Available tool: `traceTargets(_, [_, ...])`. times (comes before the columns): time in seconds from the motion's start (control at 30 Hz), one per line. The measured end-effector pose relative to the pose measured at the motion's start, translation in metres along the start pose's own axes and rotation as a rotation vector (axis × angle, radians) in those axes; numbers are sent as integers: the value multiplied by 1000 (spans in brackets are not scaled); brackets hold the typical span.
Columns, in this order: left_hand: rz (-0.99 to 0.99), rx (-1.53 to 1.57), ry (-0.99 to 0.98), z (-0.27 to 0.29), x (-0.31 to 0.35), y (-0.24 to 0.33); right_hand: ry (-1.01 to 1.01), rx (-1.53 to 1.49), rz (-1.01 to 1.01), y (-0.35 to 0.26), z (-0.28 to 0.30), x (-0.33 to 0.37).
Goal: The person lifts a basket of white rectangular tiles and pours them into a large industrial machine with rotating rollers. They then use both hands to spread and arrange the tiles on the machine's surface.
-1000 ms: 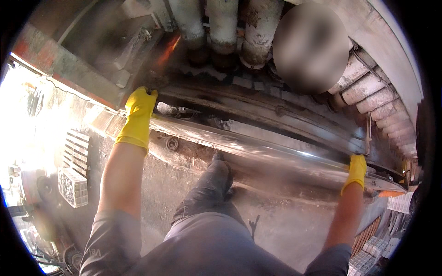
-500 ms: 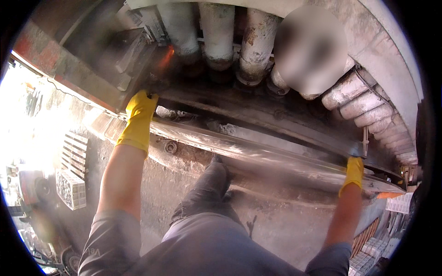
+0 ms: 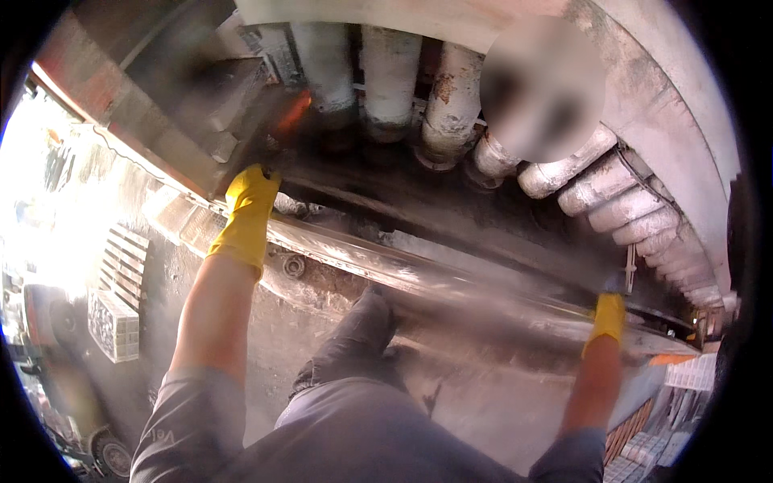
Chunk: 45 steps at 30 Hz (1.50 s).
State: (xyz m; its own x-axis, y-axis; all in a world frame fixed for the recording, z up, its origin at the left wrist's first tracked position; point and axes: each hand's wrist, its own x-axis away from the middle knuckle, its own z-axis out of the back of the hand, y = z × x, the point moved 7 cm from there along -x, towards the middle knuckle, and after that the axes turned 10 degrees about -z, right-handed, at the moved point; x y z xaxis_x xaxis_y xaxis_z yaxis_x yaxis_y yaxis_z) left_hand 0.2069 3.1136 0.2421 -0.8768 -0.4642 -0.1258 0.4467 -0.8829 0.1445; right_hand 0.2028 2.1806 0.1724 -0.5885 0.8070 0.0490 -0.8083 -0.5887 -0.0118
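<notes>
My left hand [image 3: 251,200], in a yellow rubber glove, is closed at the left end of a long dark trough-like channel [image 3: 378,208]. Its fingers curl away from view around something dark that I cannot make out. Far to the right, my right hand [image 3: 609,315], gloved the same, reaches over the long pale metal edge [image 3: 386,270] along the channel's near side. Its fingers are drawn together, and a blurred bluish bit [image 3: 614,283] shows just past them. An upright thin metal bracket [image 3: 630,267] stands beside that hand.
Thick whitish pipes or rollers [image 3: 390,80] line the far side under a curved pale frame [image 3: 644,72]. An orange glow [image 3: 295,110] shows at upper left. Behind at left are a wooden pallet [image 3: 122,266], a white crate [image 3: 114,324] and a wheeled vehicle [image 3: 109,452].
The whole view has shifted slightly. My right hand sits a little lower and further left in the picture. Both hands remain at the channel, their grip looking the same.
</notes>
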Motion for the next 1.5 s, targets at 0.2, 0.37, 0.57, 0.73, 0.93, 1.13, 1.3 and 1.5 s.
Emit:
traceTargets(0.2, [22,44,-6,8,26,-14,23,104,201,31,-23,12])
traceTargets(0.37, [-4,62,24,12,46,-27,217,521,590,53,-48,8])
traceTargets(0.57, [-30,95,42,15,67,-37,58,131,558,86,-51,24])
traceTargets(0.73, [-14,57,-32,15,73,-51,7,7,260,83,-38,68])
traceTargets(0.93, [-22,85,15,6,81,-60,86,283,420,78,-23,92])
traceTargets(1.13, [-32,89,-3,2,81,-55,43,-40,276,106,-27,85])
traceTargets(1.3, [-41,75,7,0,85,-67,-34,-20,176,104,-35,86])
traceTargets(1.5, [-40,84,44,-3,103,-77,52,169,276,114,-32,114])
